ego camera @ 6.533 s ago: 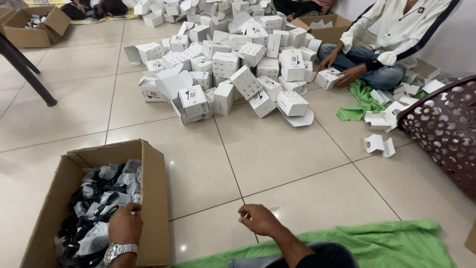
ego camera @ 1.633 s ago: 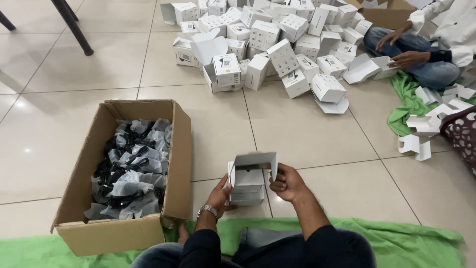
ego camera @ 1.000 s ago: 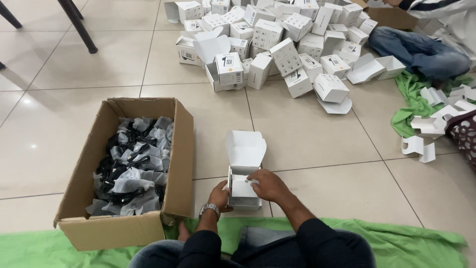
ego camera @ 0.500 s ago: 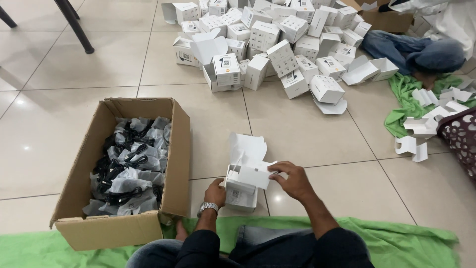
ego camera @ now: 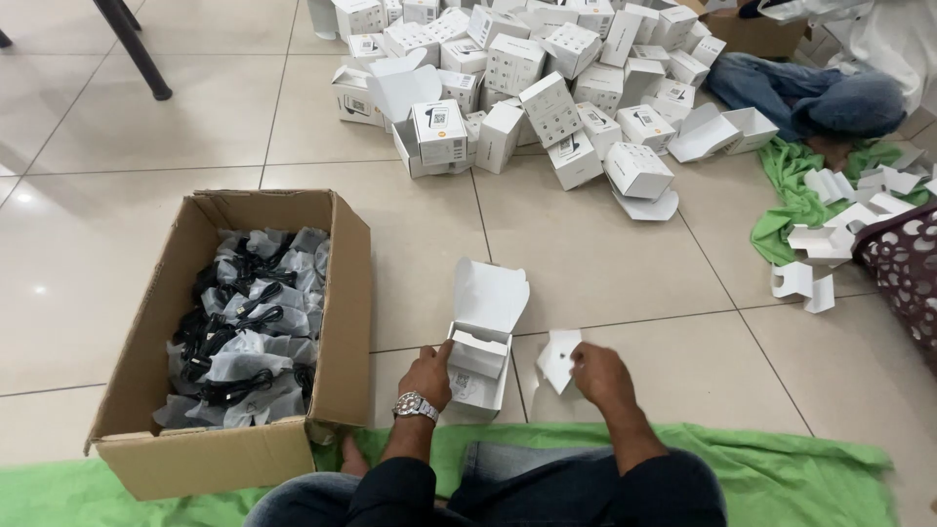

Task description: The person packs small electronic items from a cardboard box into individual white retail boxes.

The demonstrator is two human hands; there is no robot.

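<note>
- Head view: left hand holds the open white box on the floor by the green cloth.
- Right hand pinches a white card beside it.
- Brown box of cables sits left.

Floor of large glossy beige tiles with dark grout lines, ceiling light glinting at left. Dark furniture leg slanting in at top left. Green cloth spread along the near edge; a second green cloth crumpled at right. Dark perforated basket at right edge.
</note>
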